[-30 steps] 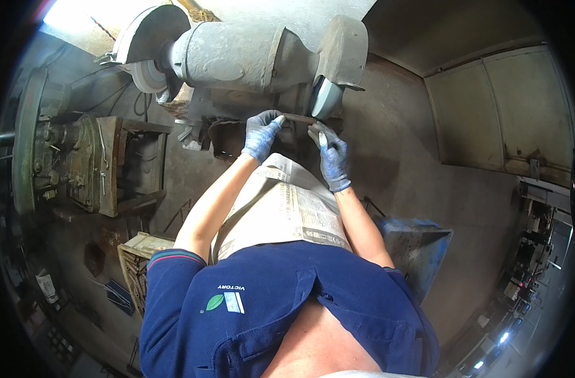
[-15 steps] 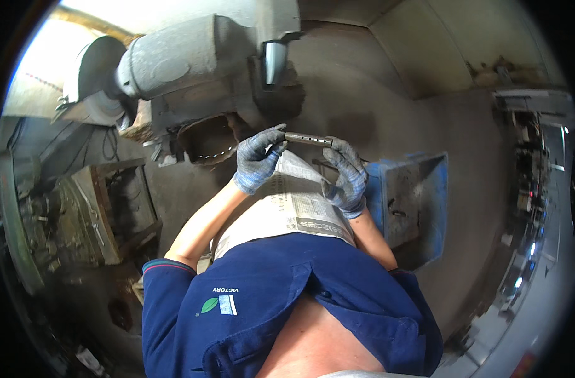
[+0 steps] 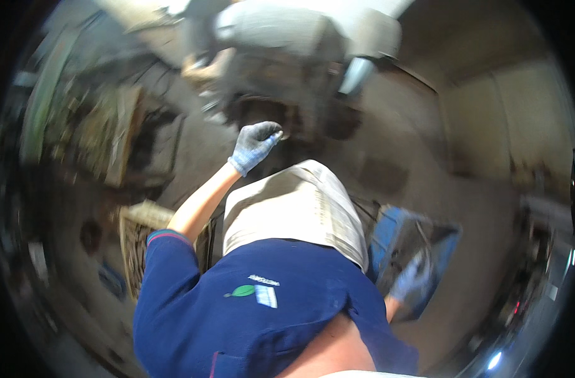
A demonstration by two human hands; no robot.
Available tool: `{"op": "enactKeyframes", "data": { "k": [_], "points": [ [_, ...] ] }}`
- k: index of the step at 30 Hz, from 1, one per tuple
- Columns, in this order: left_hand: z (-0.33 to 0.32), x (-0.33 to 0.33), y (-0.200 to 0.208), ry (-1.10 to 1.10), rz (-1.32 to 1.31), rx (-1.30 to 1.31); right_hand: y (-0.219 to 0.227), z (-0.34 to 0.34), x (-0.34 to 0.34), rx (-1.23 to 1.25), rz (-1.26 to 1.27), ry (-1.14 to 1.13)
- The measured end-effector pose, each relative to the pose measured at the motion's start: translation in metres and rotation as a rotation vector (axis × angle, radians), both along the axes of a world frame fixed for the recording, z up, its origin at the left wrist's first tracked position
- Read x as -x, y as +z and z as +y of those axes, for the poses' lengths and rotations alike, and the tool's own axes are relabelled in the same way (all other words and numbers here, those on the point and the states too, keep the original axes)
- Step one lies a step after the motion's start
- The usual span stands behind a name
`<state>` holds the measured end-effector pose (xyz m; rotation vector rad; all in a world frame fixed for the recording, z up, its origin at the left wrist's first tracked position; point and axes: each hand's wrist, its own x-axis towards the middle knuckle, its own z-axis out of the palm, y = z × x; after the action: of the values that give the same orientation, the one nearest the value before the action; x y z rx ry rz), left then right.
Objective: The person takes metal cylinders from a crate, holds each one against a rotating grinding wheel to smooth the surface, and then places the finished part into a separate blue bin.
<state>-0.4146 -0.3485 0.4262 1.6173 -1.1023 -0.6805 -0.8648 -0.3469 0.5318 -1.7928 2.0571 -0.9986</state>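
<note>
Left grip [image 3: 254,146] is curled up pretty tight in its glove, out in front below the grinder [image 3: 281,30]; can't tell if anything's tucked inside. Right grip [image 3: 412,278] is down at the blue bin [image 3: 386,228], which sits just right of the lap, but it's too blurry to say how open it is or what it's got. Pale sheet [image 3: 287,211] over the lap, crate [image 3: 147,211] off left.

Navy short-sleeved shirt [image 3: 237,321], left sleeve [image 3: 164,268] edged in red, chest emblem [image 3: 262,294] of green leaf [image 3: 242,291] and pale block [image 3: 267,297]. Left hand [image 3: 256,148]: knit glove [image 3: 250,153], grey over the fingers [image 3: 262,130], light blue at the cuff [image 3: 238,166]; right hand [image 3: 413,277]: bluish glove [image 3: 411,281], blurred.
</note>
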Motion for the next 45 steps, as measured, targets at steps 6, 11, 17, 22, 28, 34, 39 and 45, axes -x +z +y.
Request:
{"op": "enactKeyframes", "data": {
  "k": [6, 11, 17, 22, 28, 34, 39, 45],
  "points": [
    [0.116, -0.063, 0.007, 0.522, -0.032, -0.18, -0.073, 0.01, 0.127, -0.633, 0.663, -0.285],
    [0.231, -0.079, 0.002, 0.855, -0.014, -0.085, -0.034, -0.092, 0.117, 0.028, 0.169, 0.275],
    [0.398, -0.081, 0.005, 1.376, 0.057, -0.004, 0.013, -0.165, -0.022, 0.226, 0.023, 0.676],
    [0.467, -0.085, -0.006, 1.147, -0.277, -0.85, -0.004, -0.172, -0.085, 0.238, 0.055, 0.897],
    [0.46, -0.102, -0.036, 0.82, -0.631, -1.147, -0.011, -0.174, -0.12, 0.134, -0.122, 1.044],
    [0.445, -0.122, -0.041, 0.557, -0.63, -1.452, -0.006, -0.168, -0.125, 0.095, -0.127, 1.053],
    [0.459, -0.105, -0.022, 0.625, -0.581, -1.252, -0.013, -0.164, -0.107, 0.074, -0.043, 1.045],
    [0.368, -0.087, 0.045, 0.805, -0.753, -0.654, -0.016, -0.137, -0.127, -0.122, -0.201, 1.037]
  ]
}}
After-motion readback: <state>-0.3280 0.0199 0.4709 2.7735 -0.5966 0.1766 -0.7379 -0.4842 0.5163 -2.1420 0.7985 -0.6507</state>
